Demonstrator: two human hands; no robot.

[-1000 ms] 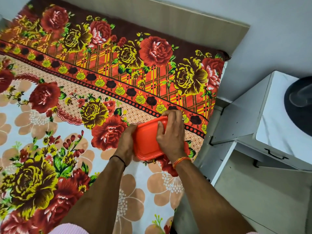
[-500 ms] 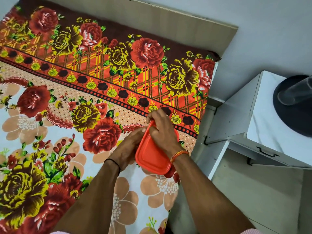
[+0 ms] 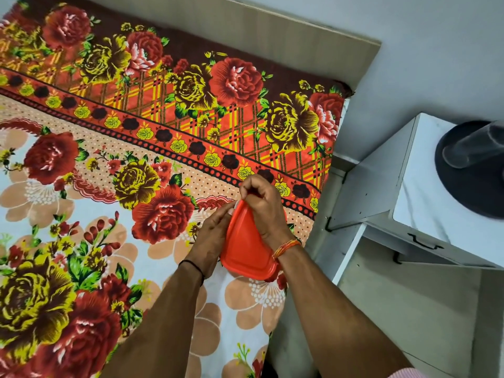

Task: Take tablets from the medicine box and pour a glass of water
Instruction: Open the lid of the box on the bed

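Fingers (image 3: 249,186) of the right hand (image 3: 263,207) curl tight, pinching the far lid corner of the orange medicine box (image 3: 245,249), just right of frame centre. The left hand (image 3: 211,238) grips its left side. A second ago the lid lay flat; now it tilts up (the seal is giving, I judge), so tablets are nearly reachable. Beneath spreads a floral bedsheet (image 3: 109,165); at right, a white cabinet (image 3: 409,203) carries the glass (image 3: 474,148).
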